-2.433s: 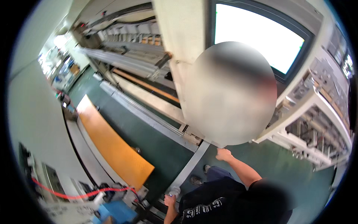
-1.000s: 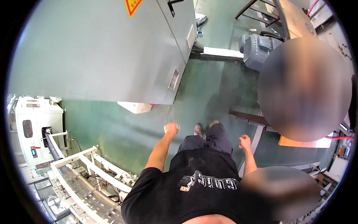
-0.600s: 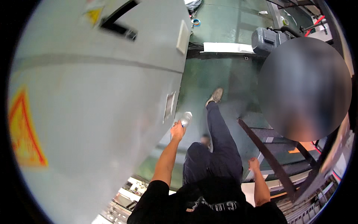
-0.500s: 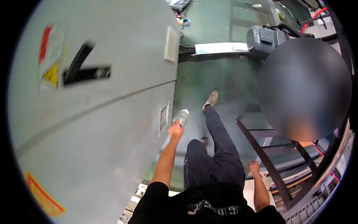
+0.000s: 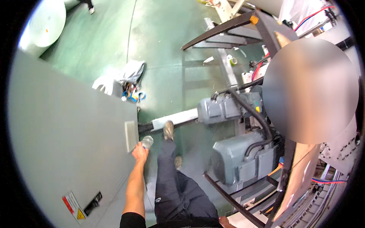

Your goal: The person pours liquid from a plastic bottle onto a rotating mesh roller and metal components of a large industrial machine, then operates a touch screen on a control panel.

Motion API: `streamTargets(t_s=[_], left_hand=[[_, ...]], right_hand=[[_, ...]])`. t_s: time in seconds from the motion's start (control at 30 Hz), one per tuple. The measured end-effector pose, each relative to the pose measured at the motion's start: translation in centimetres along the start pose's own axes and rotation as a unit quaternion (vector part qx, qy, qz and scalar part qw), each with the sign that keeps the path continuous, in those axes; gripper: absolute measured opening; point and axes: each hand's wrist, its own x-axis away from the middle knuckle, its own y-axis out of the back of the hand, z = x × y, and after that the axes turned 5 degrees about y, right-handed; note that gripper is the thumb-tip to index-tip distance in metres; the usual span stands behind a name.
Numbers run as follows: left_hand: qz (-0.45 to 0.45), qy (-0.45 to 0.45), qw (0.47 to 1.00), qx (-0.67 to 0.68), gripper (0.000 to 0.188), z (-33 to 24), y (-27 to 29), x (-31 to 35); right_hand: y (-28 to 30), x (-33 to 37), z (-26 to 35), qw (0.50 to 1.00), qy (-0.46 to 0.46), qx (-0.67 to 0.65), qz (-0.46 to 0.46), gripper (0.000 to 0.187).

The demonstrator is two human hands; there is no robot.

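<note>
My left hand [image 5: 140,152] is closed round the neck end of a clear plastic bottle [image 5: 147,142], with a bit of blue showing by the fingers. The bottle hangs low beside the grey cabinet [image 5: 76,125], near a pale raised plate [image 5: 130,136] on its side. At the lower edge, only a small part of my right hand [image 5: 225,222] shows beside my trousers. Its fingers are mostly cut off from view, so what they do is hidden.
A white cable cover [image 5: 176,118] crosses the green floor [image 5: 159,87] by my front foot. Grey motors [image 5: 243,159] and a dark step frame [image 5: 235,201] stand to the right. Tape rolls [image 5: 133,95] and a grey bag [image 5: 133,72] lie beyond the cabinet corner.
I have stepped forward along the cabinet, and the cable cover and motors are nearer. The bottle stays in my left hand. My right hand has dropped to the lower edge.
</note>
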Motion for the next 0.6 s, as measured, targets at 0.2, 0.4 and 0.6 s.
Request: streamTargets(t_s=[0.2, 0.4, 0.6], left_hand=[[-0.050, -0.061, 0.997, 0.008, 0.039, -5.4, 9.2, -11.4], [-0.049, -0.063, 0.997, -0.019, 0.051, -7.7, 14.4, -21.4], [0.105, -0.040, 0.987, -0.116, 0.053, -14.5, 26.3, -28.0]], right_hand=[[12.7, -4.0, 12.4, 0.973, -0.131, -0.191, -0.024, 0.022], [31.8, -13.7, 26.4, 0.954, -0.139, -0.259, -0.067, 0.023], [50.0, -19.1, 38.1, 0.924, -0.150, -0.336, -0.101, 0.024]])
